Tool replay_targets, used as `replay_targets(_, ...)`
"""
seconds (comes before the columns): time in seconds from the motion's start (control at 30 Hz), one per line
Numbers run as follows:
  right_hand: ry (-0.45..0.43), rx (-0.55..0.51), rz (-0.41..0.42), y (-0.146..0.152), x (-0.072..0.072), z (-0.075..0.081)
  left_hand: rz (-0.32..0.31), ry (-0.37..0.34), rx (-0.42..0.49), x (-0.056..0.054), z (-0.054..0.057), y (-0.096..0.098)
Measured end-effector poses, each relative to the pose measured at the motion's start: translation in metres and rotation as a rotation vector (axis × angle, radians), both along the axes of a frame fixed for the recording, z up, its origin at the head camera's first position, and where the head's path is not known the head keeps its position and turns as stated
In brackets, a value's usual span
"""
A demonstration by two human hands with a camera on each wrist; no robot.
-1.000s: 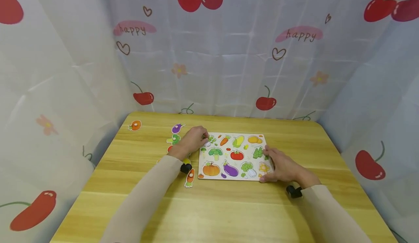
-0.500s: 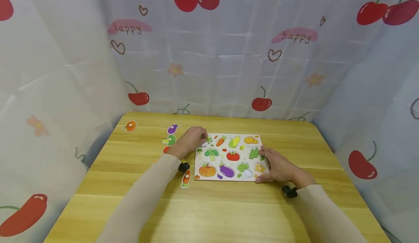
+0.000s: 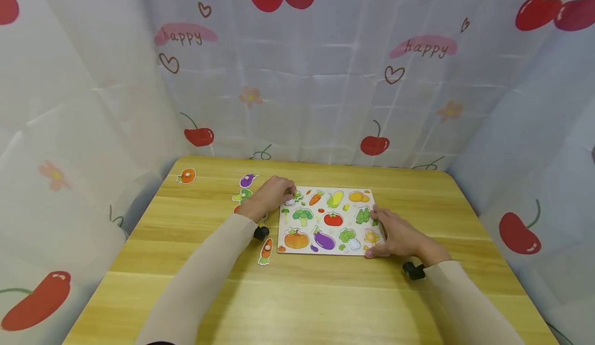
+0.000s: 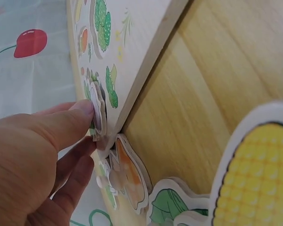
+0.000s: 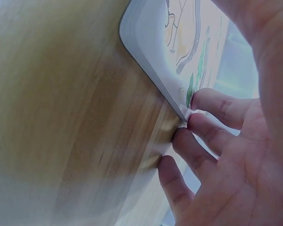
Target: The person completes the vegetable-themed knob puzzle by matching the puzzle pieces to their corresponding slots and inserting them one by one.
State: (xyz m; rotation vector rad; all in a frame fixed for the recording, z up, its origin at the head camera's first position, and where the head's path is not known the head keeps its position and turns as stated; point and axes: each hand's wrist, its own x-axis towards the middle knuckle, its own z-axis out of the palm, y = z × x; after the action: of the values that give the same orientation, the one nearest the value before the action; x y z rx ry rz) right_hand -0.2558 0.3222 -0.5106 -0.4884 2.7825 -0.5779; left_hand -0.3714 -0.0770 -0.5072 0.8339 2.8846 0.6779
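My left hand (image 3: pixel 269 198) pinches a white-and-purple vegetable puzzle piece (image 4: pixel 97 110) with green leaves at the far left corner of the wooden puzzle board (image 3: pixel 313 222). In the left wrist view, thumb and fingers hold the piece on edge against the board's surface; some fingers are partly hidden behind it. At the right side, my right hand (image 3: pixel 402 236) holds the board, thumb at the near corner and fingers along the right edge. The right wrist view shows bent fingertips touching the board's edge (image 5: pixel 153 84). Printed vegetables cover the board.
Left of the board lie loose knobbed pieces: a carrot (image 3: pixel 265 252), a broccoli (image 3: pixel 242 196), an eggplant (image 3: pixel 248 180) and an orange pumpkin (image 3: pixel 186 175). A corn piece (image 4: pixel 262 174) is close in the left wrist view. A patterned curtain (image 3: pixel 316 102) surrounds the table (image 3: pixel 297 303).
The head view shifts slightly. Both hands keep their places on the board, and the left hand still holds the vegetable piece at the far left corner.
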Motion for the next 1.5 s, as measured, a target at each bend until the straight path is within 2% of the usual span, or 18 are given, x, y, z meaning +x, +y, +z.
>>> replay_targets(0.17,0.007,0.006,0.002,0.001,0.000,0.001,-0.013,0.005,-0.010,-0.002,-0.001,0.002)
replay_targets(0.33,0.011,0.004,0.014,0.000,0.000,-0.001,-0.013,-0.025,-0.012,-0.005,-0.004,0.003)
replay_targets(0.37,0.011,0.005,0.016,0.000,0.000,0.000,-0.030,-0.016,0.006,-0.012,-0.013,0.000)
replay_targets(0.43,0.012,0.006,0.017,0.000,0.000,0.000,-0.029,-0.020,0.001,-0.014,-0.014,0.000)
replay_targets(0.57,0.006,0.007,0.008,0.000,-0.001,-0.001,-0.028,-0.005,-0.003,-0.011,-0.012,0.000)
replay_targets(0.6,0.006,0.007,0.007,0.000,-0.001,-0.002,-0.011,-0.012,-0.021,-0.004,-0.002,0.003)
replay_targets(0.67,0.005,0.007,0.004,0.001,-0.001,-0.002,-0.014,-0.002,-0.018,-0.002,-0.001,0.003)
replay_targets(0.9,0.003,0.009,0.004,0.000,0.000,-0.002,-0.035,-0.002,-0.036,-0.002,-0.002,0.002)
replay_targets(1.23,-0.002,0.006,-0.007,-0.001,0.001,0.000,-0.042,-0.006,-0.030,0.001,0.001,0.001)
replay_targets(1.5,0.006,0.011,-0.001,-0.002,0.003,0.002,-0.021,-0.018,-0.015,-0.002,-0.007,0.001)
